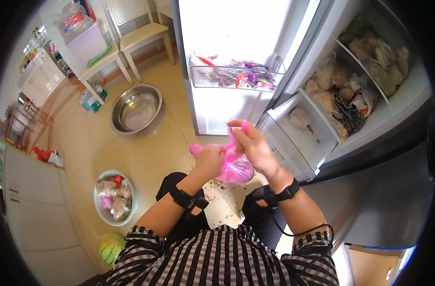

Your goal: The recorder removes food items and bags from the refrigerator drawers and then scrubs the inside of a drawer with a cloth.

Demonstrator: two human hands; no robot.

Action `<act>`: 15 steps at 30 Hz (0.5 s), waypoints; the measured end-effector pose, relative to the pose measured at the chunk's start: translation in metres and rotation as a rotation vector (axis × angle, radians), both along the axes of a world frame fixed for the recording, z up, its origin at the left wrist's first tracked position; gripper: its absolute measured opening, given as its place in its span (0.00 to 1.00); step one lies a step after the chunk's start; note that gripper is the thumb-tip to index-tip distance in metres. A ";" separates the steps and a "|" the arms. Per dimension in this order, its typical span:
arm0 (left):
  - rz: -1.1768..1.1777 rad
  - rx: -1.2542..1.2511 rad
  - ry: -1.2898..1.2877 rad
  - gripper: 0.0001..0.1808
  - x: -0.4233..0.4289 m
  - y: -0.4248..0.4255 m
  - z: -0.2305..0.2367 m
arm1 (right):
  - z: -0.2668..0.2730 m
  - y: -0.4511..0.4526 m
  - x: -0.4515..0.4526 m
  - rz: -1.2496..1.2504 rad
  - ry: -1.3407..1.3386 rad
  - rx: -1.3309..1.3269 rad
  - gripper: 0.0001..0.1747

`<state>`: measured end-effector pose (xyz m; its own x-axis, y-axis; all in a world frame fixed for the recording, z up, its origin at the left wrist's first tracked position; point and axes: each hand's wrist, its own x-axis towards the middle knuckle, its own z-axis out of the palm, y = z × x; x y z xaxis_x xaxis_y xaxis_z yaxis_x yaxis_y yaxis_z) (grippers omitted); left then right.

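Observation:
Between my knees hangs a pink plastic bag (237,170), its contents hard to make out. The neck of the bag is gripped by my left hand (211,161). My right hand (252,146) pinches the bag's twisted upper end, just above and to the right of the left one. Ahead of me the refrigerator door (221,111) stands wide. To the right a freezer drawer (287,137) is pulled out, with a frosty bag (299,118) and dark scraps inside. Shelves behind it hold several bagged foods (346,91).
On the floor at left are a pale basin (134,211) of bagged food, a watermelon (111,247) and a steel basin (136,111). Scraps (217,189) litter the tiles below me. Wooden chairs (144,37) stand further off. The door bin (235,77) holds packets.

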<state>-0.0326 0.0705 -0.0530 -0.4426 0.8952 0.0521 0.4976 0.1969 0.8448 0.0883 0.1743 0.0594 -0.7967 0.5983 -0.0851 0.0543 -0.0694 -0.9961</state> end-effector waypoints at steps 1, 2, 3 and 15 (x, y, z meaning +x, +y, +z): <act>-0.091 0.017 0.352 0.11 0.003 0.001 -0.003 | 0.002 -0.005 -0.004 0.065 0.038 -0.017 0.18; -0.095 0.019 0.352 0.11 0.006 0.002 -0.005 | -0.002 -0.009 -0.012 0.089 0.072 -0.042 0.17; -0.180 0.133 0.280 0.11 0.009 0.002 -0.007 | -0.006 -0.010 -0.019 0.084 0.073 -0.042 0.17; 0.126 0.079 -0.020 0.16 0.005 -0.012 -0.002 | 0.018 0.002 -0.011 0.109 -0.113 0.709 0.38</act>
